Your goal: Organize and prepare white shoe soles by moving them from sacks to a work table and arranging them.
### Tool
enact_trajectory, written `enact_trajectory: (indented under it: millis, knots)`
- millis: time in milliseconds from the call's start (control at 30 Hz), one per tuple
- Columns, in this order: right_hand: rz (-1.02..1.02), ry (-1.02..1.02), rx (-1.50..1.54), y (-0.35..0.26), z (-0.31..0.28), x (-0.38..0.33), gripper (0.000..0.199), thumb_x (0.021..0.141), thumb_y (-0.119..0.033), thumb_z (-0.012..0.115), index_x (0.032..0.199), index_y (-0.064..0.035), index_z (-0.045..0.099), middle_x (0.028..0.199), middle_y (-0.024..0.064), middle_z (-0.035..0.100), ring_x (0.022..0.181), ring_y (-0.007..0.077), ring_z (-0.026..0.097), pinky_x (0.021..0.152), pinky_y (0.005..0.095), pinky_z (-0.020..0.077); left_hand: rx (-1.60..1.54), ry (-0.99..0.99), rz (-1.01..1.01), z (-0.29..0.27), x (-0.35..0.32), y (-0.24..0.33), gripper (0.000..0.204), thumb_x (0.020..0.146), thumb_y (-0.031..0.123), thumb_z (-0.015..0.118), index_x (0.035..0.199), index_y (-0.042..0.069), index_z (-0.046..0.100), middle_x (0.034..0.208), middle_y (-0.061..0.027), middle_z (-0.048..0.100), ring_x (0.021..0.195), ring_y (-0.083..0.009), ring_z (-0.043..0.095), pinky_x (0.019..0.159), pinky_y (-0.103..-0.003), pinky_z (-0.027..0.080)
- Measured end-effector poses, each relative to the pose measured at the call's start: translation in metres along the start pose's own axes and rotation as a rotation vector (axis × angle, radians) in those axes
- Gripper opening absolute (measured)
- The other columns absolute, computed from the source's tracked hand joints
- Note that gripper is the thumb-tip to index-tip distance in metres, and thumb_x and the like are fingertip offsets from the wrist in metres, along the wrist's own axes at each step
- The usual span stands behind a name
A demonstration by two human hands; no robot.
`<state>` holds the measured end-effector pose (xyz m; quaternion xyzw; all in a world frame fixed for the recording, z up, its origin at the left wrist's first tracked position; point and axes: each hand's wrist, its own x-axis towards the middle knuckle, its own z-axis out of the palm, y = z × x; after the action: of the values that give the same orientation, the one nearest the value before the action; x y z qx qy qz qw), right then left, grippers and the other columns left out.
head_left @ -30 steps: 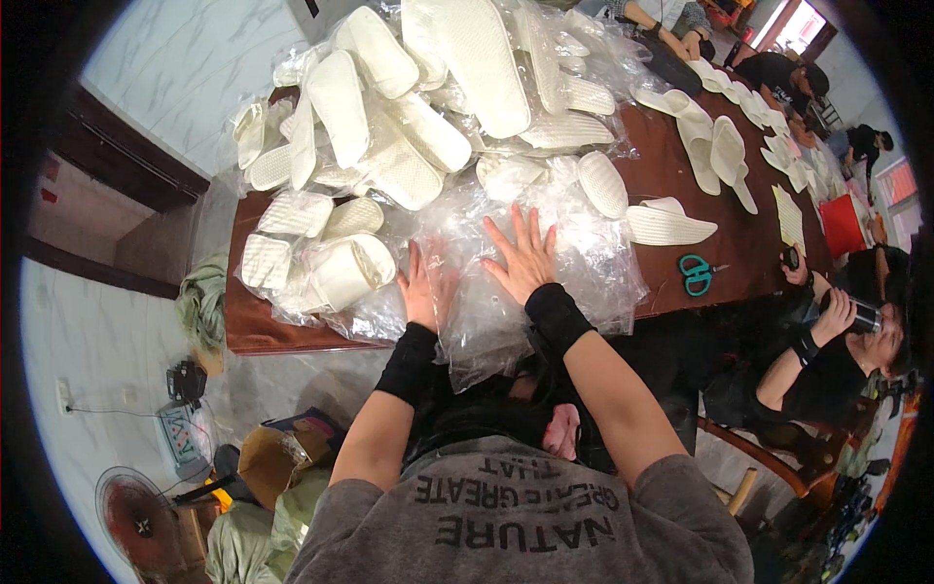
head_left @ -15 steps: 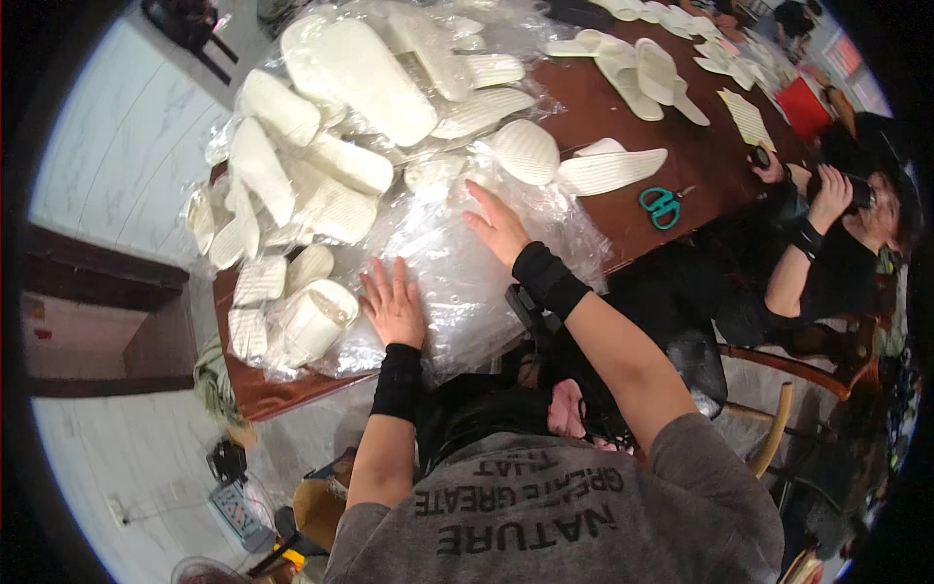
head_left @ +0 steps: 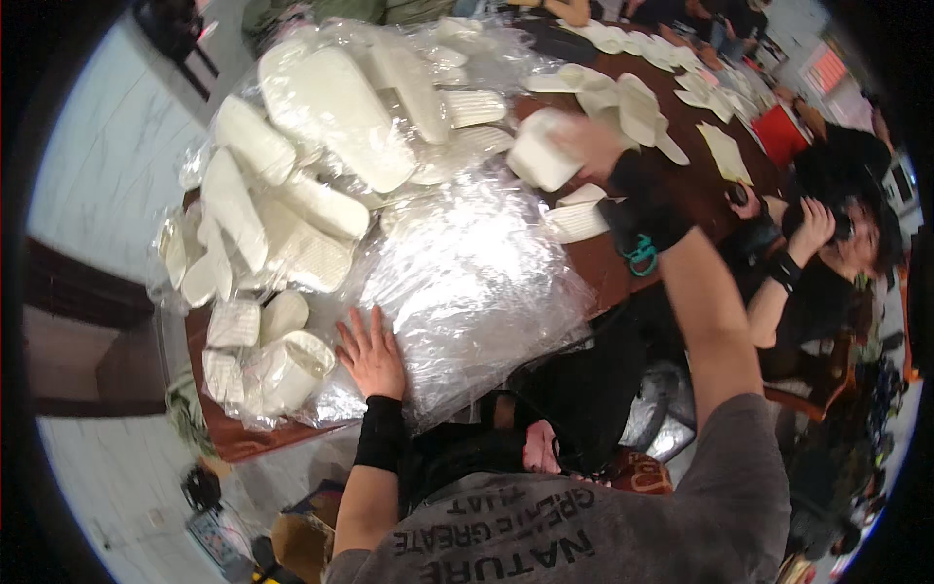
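My left hand (head_left: pixel 373 355) lies flat with its fingers spread on a sheet of clear plastic film (head_left: pixel 467 277), beside some wrapped slippers. Farther out, my right hand (head_left: pixel 593 148) is smeared by motion and grips the right edge of a white slipper (head_left: pixel 543 154), which is tilted up off the table. Another white slipper (head_left: pixel 576 222) rests just below that hand, partly covered by my wrist. Teal-handled scissors (head_left: pixel 639 255) show right under my right wrist.
White slippers in clear bags (head_left: pixel 336 107) are heaped at the far left of the reddish-brown table (head_left: pixel 715 190). More white slippers (head_left: pixel 632 109) lie at the back. To the right sits a person in black (head_left: pixel 827 282), near a yellowish paper (head_left: pixel 723 153) and a red item (head_left: pixel 778 139).
My right hand has left the plastic film, reached out to the far right and taken hold of a white slipper, turning it up. My left hand stays on the film.
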<state>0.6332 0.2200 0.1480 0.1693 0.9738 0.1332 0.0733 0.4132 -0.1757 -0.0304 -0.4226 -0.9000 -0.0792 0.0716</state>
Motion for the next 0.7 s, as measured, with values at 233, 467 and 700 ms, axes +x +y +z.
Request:
enact_trajectory:
  millis: [233, 467, 700]
  knots:
    - [1.009, 0.56, 0.528, 0.177, -0.014, -0.016, 0.067, 0.068, -0.037, 0.072, 0.129, -0.0208, 0.048, 0.129, 0.0153, 0.049, 0.116, 0.0352, 0.048, 0.093, 0.044, 0.0424, -0.042, -0.049, 0.048, -0.005, 0.009, 0.012, 0.049, 0.094, 0.029, 0.044, 0.142, 0.023, 0.034, 0.153, -0.0086, 0.018, 0.139, -0.0372, 0.015, 0.107, -0.057, 0.019]
    - [-0.025, 0.665, 0.442, -0.004, -0.011, 0.129, 0.067, 0.075, -0.021, 0.071, 0.134, -0.0066, 0.043, 0.136, 0.0171, 0.043, 0.131, 0.0319, 0.034, 0.108, 0.0353, 0.0292, -0.098, -0.025, 0.047, -0.011, 0.016, 0.011, 0.051, 0.091, 0.026, 0.049, 0.141, 0.023, 0.036, 0.151, -0.0083, 0.021, 0.138, -0.0374, 0.017, 0.108, -0.057, 0.018]
    - [0.067, 0.452, 0.13, -0.135, 0.02, 0.171, 0.063, 0.087, -0.018, 0.056, 0.141, -0.0368, 0.03, 0.146, 0.0212, 0.025, 0.125, 0.0443, 0.04, 0.093, 0.0587, 0.0417, -0.11, -0.021, 0.027, -0.007, 0.013, 0.01, 0.053, 0.09, 0.026, 0.051, 0.141, 0.023, 0.036, 0.151, -0.0077, 0.023, 0.138, -0.037, 0.018, 0.108, -0.057, 0.019]
